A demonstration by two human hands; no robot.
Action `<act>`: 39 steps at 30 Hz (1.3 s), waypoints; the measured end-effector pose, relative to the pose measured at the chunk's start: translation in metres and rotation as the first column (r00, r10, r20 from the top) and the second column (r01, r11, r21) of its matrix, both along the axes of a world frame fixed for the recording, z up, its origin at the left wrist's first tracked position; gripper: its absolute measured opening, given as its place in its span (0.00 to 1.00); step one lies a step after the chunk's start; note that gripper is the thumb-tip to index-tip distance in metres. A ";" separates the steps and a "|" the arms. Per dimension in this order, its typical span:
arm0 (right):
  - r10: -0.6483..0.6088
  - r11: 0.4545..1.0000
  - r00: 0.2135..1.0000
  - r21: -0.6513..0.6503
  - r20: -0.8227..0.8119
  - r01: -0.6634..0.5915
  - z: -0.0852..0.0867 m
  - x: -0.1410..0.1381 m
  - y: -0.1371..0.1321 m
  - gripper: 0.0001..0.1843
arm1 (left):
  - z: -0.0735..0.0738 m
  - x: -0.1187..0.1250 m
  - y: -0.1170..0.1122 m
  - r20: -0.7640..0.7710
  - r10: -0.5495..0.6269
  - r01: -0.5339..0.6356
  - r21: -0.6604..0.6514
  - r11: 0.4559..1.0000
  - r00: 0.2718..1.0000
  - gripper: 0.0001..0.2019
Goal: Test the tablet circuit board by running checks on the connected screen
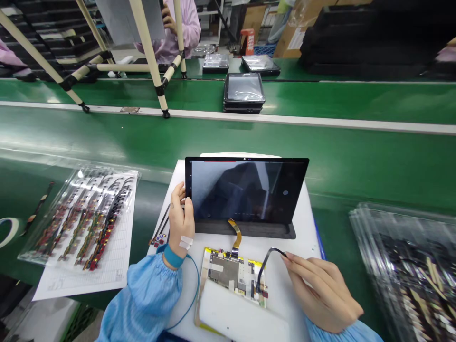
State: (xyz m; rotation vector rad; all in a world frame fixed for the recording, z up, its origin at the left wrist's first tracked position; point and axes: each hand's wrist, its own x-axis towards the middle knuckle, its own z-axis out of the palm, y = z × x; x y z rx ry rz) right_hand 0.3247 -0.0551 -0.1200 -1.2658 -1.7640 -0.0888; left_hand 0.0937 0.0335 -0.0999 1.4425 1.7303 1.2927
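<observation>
- Nearest the camera, the blue sleeves [142, 297] frame a white block [242, 311], which covers the near part of an opened device lying flat on a white stand [307, 223].
- The right hand [320, 290] has its thumb and fingers pinched on the upper end of a thin black cable [264, 262], right of the device.
- From that grip the cable arches leftward, then drops to the right side of the circuit board [228, 270]. Whether its lower end is joined there, I cannot tell.
- So the board lies to the left of the right grip, and the right hand is nearer the cable's lower end than the left is.
- The left hand [181, 221] holds the screen [245, 190] by its left edge, thumb in front and fingers partly hidden.
- The screen stands tilted in a dark holder [263, 230] beyond the board, its long axis running left to right. The device's long axis runs roughly that way too, its right end slanting slightly nearer the wearer.
- A gold ribbon [236, 234] bridges the gap between screen and board.
</observation>
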 end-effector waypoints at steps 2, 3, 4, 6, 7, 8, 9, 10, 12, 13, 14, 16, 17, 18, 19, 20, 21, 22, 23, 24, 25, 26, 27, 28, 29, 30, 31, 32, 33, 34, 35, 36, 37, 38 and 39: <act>-0.002 1.000 1.000 0.006 0.000 0.002 0.000 0.001 0.000 0.09 | 0.000 0.000 0.000 0.005 0.000 0.000 0.006 1.000 1.000 0.18; -0.006 1.000 1.000 0.012 0.000 0.006 0.000 0.001 0.000 0.09 | 0.000 0.000 0.000 0.007 0.000 0.000 0.007 1.000 1.000 0.18; -0.003 1.000 1.000 0.011 0.008 0.003 0.000 0.002 0.000 0.10 | 0.000 0.000 0.000 0.008 0.001 -0.001 0.008 1.000 1.000 0.18; 0.010 1.000 1.000 0.007 0.027 -0.011 0.001 0.002 0.000 0.10 | 0.000 0.000 -0.001 0.005 0.004 -0.004 0.009 1.000 1.000 0.17; 0.016 1.000 0.999 0.005 0.032 -0.016 0.001 0.003 0.000 0.10 | 0.001 0.000 -0.001 0.003 0.004 -0.004 0.010 1.000 1.000 0.17; 0.020 1.000 0.999 0.007 0.033 -0.020 0.002 0.003 0.000 0.10 | 0.001 0.000 -0.001 0.002 0.001 -0.001 0.012 1.000 1.000 0.17; 0.019 1.000 0.999 0.010 0.032 -0.019 0.002 0.002 0.000 0.10 | 0.001 0.000 -0.001 0.001 -0.002 0.002 0.015 1.000 1.000 0.17; 0.017 1.000 0.999 0.012 0.028 -0.017 0.002 0.002 0.001 0.10 | 0.001 0.001 -0.001 0.001 -0.005 0.005 0.018 1.000 1.000 0.17; 0.013 1.000 1.000 0.013 0.025 -0.013 0.002 0.002 0.001 0.10 | 0.001 0.001 0.000 -0.004 -0.007 0.007 0.020 1.000 1.000 0.17; 0.015 1.000 0.999 0.012 0.028 -0.016 0.002 0.002 0.001 0.10 | 0.001 0.001 0.000 -0.009 -0.007 0.007 0.020 1.000 1.000 0.17; 0.019 1.000 0.999 0.009 0.030 -0.019 0.001 0.002 0.002 0.10 | 0.001 0.001 0.000 -0.013 -0.007 0.007 0.021 1.000 1.000 0.17; 0.023 1.000 0.999 0.004 0.033 -0.023 0.001 0.002 0.002 0.09 | 0.001 0.001 0.000 -0.018 -0.011 0.011 0.026 1.000 1.000 0.17; 0.024 1.000 0.999 -0.001 0.034 -0.024 0.001 0.002 0.001 0.09 | 0.001 0.001 0.000 -0.016 -0.012 0.013 0.028 1.000 1.000 0.17; 0.023 1.000 0.999 -0.003 0.033 -0.023 0.001 0.002 0.001 0.09 | 0.001 0.001 0.000 -0.013 -0.014 0.014 0.028 1.000 1.000 0.17; 0.018 1.000 0.999 0.000 0.027 -0.018 0.001 0.002 0.001 0.09 | 0.001 0.001 0.000 -0.009 -0.014 0.014 0.026 1.000 1.000 0.17; 0.015 1.000 1.000 0.001 0.022 -0.015 0.001 0.001 0.001 0.09 | 0.001 0.001 0.000 -0.003 -0.016 0.016 0.021 1.000 1.000 0.17; 0.013 1.000 1.000 0.008 0.018 -0.013 0.001 0.001 0.001 0.09 | 0.001 0.001 0.000 0.003 -0.015 0.015 0.017 1.000 1.000 0.17; 0.013 1.000 1.000 0.012 0.015 -0.013 0.001 0.001 0.002 0.09 | 0.001 0.001 0.000 0.009 -0.014 0.014 0.015 1.000 1.000 0.17; 0.014 1.000 1.000 0.018 0.015 -0.014 0.001 0.001 0.002 0.09 | 0.001 0.002 0.000 0.014 -0.011 0.010 0.014 1.000 1.000 0.17; 0.016 1.000 1.000 0.026 0.017 -0.016 0.001 0.001 0.002 0.09 | 0.002 0.002 0.000 0.017 -0.007 0.007 0.014 1.000 1.000 0.17; 0.019 0.999 1.000 0.032 0.024 -0.020 0.001 0.001 0.002 0.09 | 0.002 0.002 0.000 0.018 -0.005 0.004 0.015 1.000 1.000 0.17; 0.024 0.999 0.999 0.038 0.037 -0.026 0.001 0.002 0.002 0.09 | 0.002 0.002 0.000 0.017 -0.003 0.002 0.016 1.000 1.000 0.18; 0.029 0.999 0.998 0.037 0.053 -0.031 0.001 0.002 0.002 0.09 | 0.002 0.002 0.000 0.015 -0.002 0.002 0.018 1.000 1.000 0.18; 0.033 0.999 0.997 0.034 0.068 -0.035 0.001 0.003 0.002 0.09 | 0.002 0.002 0.000 0.011 -0.004 0.004 0.019 1.000 1.000 0.18; 0.034 0.999 0.996 0.028 0.080 -0.036 0.001 0.003 0.002 0.09 | 0.002 0.001 0.000 0.007 -0.005 0.005 0.022 1.000 1.000 0.18; 0.030 0.999 0.996 0.022 0.087 -0.032 0.001 0.004 0.002 0.09 | 0.001 0.001 0.000 0.002 -0.006 0.006 0.025 1.000 1.000 0.18; 0.028 0.999 0.995 0.016 0.094 -0.030 0.001 0.004 0.002 0.09 | 0.001 0.001 0.000 -0.001 -0.007 0.007 0.026 1.000 1.000 0.18; 0.026 1.000 0.995 0.015 0.098 -0.028 0.001 0.005 0.002 0.09 | 0.001 0.001 0.000 -0.002 -0.008 0.008 0.025 1.000 1.000 0.18; 0.024 0.999 0.994 0.019 0.102 -0.026 0.001 0.005 0.002 0.09 | 0.002 0.001 0.000 -0.001 -0.008 0.008 0.023 1.000 1.000 0.18; 0.022 0.999 0.994 0.025 0.108 -0.025 0.001 0.005 0.002 0.09 | 0.002 0.001 0.000 0.002 -0.005 0.005 0.020 1.000 1.000 0.18; 0.018 0.999 0.994 0.032 0.112 -0.022 0.000 0.005 0.002 0.09 | 0.002 0.001 0.000 0.005 -0.003 0.003 0.018 1.000 1.000 0.18; 0.014 0.999 0.994 0.039 0.113 -0.018 0.000 0.005 0.001 0.10 | 0.002 0.001 0.000 0.008 -0.002 0.002 0.015 1.000 1.000 0.18; 0.009 0.999 0.994 0.046 0.110 -0.014 -0.001 0.004 0.001 0.10 | 0.002 0.001 0.000 0.009 -0.001 0.000 0.014 1.000 1.000 0.18; 0.005 0.999 0.994 0.051 0.105 -0.011 -0.001 0.004 0.001 0.10 | 0.003 0.001 0.000 0.009 -0.001 0.001 0.013 1.000 1.000 0.18; 0.005 0.999 0.995 0.053 0.101 -0.010 -0.002 0.003 0.001 0.10 | 0.003 0.001 0.000 0.008 -0.003 0.003 0.013 1.000 1.000 0.17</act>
